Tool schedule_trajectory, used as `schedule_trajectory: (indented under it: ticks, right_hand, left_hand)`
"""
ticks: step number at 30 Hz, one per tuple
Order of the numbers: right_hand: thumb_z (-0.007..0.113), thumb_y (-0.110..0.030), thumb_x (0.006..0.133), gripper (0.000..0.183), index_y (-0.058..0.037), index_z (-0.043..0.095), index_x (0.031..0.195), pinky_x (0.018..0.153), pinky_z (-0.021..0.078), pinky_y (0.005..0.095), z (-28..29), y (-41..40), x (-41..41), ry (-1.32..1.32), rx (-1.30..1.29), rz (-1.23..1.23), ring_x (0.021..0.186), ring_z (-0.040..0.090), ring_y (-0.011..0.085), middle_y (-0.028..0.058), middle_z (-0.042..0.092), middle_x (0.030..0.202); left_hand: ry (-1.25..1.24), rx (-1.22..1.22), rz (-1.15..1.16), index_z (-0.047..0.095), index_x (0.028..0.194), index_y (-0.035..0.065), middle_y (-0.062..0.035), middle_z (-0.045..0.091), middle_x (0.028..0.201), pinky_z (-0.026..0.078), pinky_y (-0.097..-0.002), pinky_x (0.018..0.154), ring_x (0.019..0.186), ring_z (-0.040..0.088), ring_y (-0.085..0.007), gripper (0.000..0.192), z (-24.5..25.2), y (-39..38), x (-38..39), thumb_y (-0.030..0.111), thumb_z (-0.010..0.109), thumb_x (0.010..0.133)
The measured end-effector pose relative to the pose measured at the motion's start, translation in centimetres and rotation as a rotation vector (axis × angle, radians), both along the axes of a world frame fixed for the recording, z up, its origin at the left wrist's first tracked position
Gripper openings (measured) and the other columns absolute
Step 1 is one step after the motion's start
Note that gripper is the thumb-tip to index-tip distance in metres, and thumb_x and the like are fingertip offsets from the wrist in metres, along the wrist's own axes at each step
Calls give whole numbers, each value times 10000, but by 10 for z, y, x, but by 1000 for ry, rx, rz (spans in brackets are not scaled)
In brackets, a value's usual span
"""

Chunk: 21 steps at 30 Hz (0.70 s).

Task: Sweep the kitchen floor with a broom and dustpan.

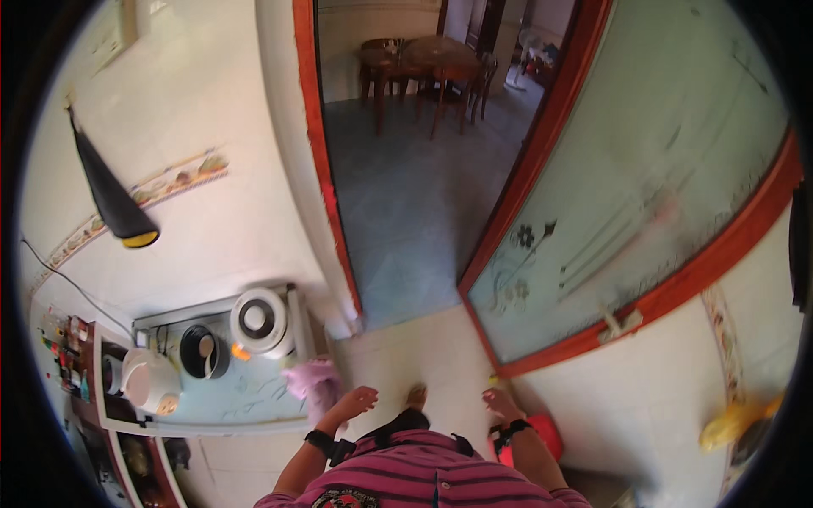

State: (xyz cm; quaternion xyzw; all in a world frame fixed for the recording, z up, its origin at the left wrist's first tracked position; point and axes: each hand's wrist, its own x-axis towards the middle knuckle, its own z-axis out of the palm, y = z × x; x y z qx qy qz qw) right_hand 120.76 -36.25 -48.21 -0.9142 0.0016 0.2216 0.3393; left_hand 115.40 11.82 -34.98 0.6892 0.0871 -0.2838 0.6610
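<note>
My left hand (356, 404) is held in front of my body with loosely bent fingers and nothing visible in it. Just left of it, a pink cloth (314, 384) hangs at the end of a glass-topped counter (254, 400). My right hand (500, 404) hangs empty on the other side, its fingers loosely curled. Close to that hand are the lower corner of a red-framed glass door (571, 254) and a red container (545, 435), partly hidden by my forearm. Both wrists wear black straps. One foot (416, 395) shows on the tiled floor (406, 343) between my hands.
The counter carries a white round appliance (259, 322), a black pot (203, 351) with a ladle and a white rice cooker (149, 381). Ahead, a red-framed doorway (336, 235) leads to a wooden table (438, 51) with chairs. A yellow bag (730, 428) hangs at right.
</note>
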Motion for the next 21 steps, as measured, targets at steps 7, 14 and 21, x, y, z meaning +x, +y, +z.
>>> schedule_trajectory:
  ticks: [7,14,21]
  right_hand:
    - [578,-223,830,263,-66,582,1040,569,501,279,108,70,178,307,56,50,650,617,149,54,614,852]
    - [554,-285,830,310,-39,596,1013,635,507,313,111,116,361,277,122,211,631,641,193,108,645,890]
    - [571,-300,831,277,-55,591,960,596,506,320,97,187,569,110,79,584,674,634,184,86,626,837]
  left_hand:
    - [-264,475,23,575,1018,40,-118,632,852,486,-323,687,810,624,-205,314,-2,10,127,303,549,848]
    - [-161,479,140,568,1033,59,-146,634,912,473,-373,757,883,605,-312,312,-14,34,279,307,539,845]
    - [-45,848,133,554,984,50,-149,636,923,481,-374,778,907,605,-299,307,-69,84,396,310,530,823]
